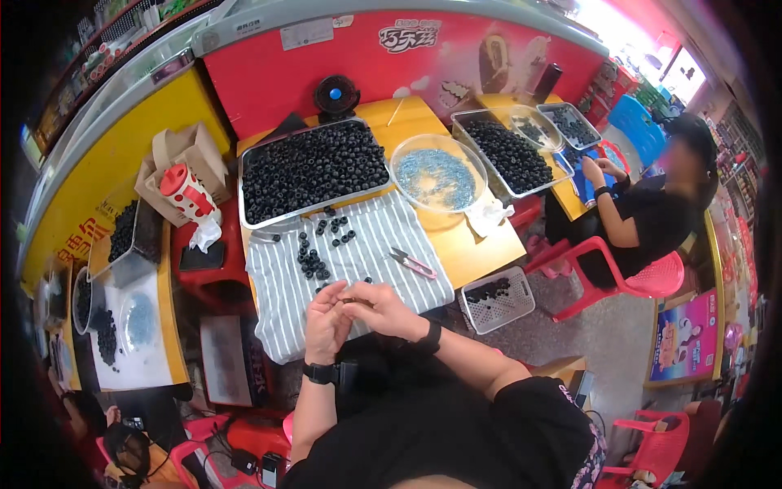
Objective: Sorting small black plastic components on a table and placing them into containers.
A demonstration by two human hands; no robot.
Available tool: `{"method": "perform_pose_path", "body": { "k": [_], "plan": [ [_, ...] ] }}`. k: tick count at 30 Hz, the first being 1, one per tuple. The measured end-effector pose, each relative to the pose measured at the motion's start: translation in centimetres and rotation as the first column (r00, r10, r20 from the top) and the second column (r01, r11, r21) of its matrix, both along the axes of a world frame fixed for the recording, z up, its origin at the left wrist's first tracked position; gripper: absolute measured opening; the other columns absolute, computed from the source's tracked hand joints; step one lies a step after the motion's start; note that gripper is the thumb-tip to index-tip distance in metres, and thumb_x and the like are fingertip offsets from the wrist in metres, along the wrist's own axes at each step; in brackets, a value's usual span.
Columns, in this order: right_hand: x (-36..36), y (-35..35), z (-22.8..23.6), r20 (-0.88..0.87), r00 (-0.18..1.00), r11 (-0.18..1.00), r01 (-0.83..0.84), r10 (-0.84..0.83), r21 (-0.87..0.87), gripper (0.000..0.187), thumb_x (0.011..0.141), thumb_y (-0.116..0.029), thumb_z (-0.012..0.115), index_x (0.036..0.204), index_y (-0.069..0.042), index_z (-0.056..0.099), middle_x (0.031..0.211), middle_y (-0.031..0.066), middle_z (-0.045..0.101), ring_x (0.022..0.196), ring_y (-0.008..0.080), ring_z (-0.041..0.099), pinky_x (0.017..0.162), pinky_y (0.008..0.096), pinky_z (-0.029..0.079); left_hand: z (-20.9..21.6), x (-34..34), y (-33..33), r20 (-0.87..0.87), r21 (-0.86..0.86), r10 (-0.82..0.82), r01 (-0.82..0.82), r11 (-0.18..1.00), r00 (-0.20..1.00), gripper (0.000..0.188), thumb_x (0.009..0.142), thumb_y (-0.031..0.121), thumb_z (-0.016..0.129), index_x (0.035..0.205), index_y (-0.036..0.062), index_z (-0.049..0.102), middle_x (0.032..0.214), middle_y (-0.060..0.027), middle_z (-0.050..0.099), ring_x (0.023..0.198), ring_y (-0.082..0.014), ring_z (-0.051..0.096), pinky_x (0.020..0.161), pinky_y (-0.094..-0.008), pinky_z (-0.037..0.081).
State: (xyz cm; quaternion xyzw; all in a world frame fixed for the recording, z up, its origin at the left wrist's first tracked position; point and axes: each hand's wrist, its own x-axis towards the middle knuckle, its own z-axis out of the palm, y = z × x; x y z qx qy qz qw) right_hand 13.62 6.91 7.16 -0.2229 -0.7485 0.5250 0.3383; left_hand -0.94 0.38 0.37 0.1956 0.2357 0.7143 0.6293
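Note:
My left hand [327,324] and my right hand [381,311] meet at the near edge of a grey-and-white striped cloth [371,232]. Their fingertips are pinched together around a small dark piece, too small to name. Just beyond my fingers, several loose black ring-shaped pieces [310,259] lie scattered over the cloth. Pink-handled snips [414,263] rest to the right of them. At the cloth's far edge stands a metal tray [243,213] heaped with the same black pieces. To its right, a round clear bowl [397,173] holds small pale-blue bits.
A crumpled tissue [489,216] lies beside the bowl. Behind the tray stands a small black fan [336,95]. A white basket [497,301] is on the floor at right. A red-dotted cup [187,193] and paper bag [204,155] stand left. A seated co-worker [652,216] works at right.

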Motion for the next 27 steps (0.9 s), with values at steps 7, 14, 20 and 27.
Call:
{"method": "perform_pose_path", "body": {
  "k": [7, 14, 20, 27],
  "plan": [
    [7.5, 5.3, 1.5, 0.1, 0.978, 0.966, 0.196, -0.181, -0.169, 0.012, 0.085, -0.007, 0.07, 0.093, 0.0, 0.065, 0.078, 0.0025, 0.061, 0.074, 0.0078, 0.056, 0.066, 0.0244, 0.046, 0.2, -0.2, -0.1, -0.008, 0.073, -0.062, 0.062, 0.995, 0.998, 0.036, 0.095, 0.006, 0.056, 0.13, -0.0041, 0.052, 0.115, -0.019, 0.063, 0.098, -0.0243, 0.064, 0.084, -0.0311, 0.052],
    [18.6, 19.8, 7.5, 0.077, 0.631, 0.609, 0.698, -0.772, 0.377, 0.029, 0.08, -0.005, 0.071, 0.106, 0.003, 0.062, 0.088, 0.0082, 0.063, 0.073, 0.0124, 0.06, 0.064, 0.026, 0.049, 0.4, 0.0, 0.1, 0.047, 0.068, -0.071, 0.067, 0.995, 0.996, 0.03, 0.094, 0.004, 0.058, 0.123, -0.0035, 0.058, 0.107, -0.0155, 0.066, 0.093, -0.0232, 0.065, 0.083, -0.032, 0.053],
    [13.3, 15.4, 3.2, 0.248, 0.841, 0.848, 0.376, -0.482, 0.373, 0.022, 0.078, 0.003, 0.069, 0.1, 0.001, 0.064, 0.084, 0.007, 0.063, 0.075, 0.0139, 0.059, 0.068, 0.0273, 0.049, -0.3, 0.1, 0.1, 0.058, 0.052, -0.061, 0.058, 0.997, 0.996, 0.014, 0.095, 0.007, 0.057, 0.105, -0.0023, 0.063, 0.097, -0.011, 0.068, 0.089, -0.0203, 0.066, 0.08, -0.0319, 0.052],
    [1.5, 6.2, 1.3, 0.457, 0.885, 0.928, -0.094, -0.088, 0.362, 0.018, 0.078, -0.006, 0.067, 0.095, -0.002, 0.065, 0.087, 0.0159, 0.061, 0.078, 0.035, 0.062, 0.068, 0.0427, 0.049, 0.2, -0.2, -0.2, 0.09, 0.057, -0.093, 0.089, 0.994, 0.992, 0.013, 0.095, 0.007, 0.058, 0.103, -0.0017, 0.063, 0.097, -0.0107, 0.066, 0.086, -0.0197, 0.064, 0.079, -0.0316, 0.052]
  ]
}}
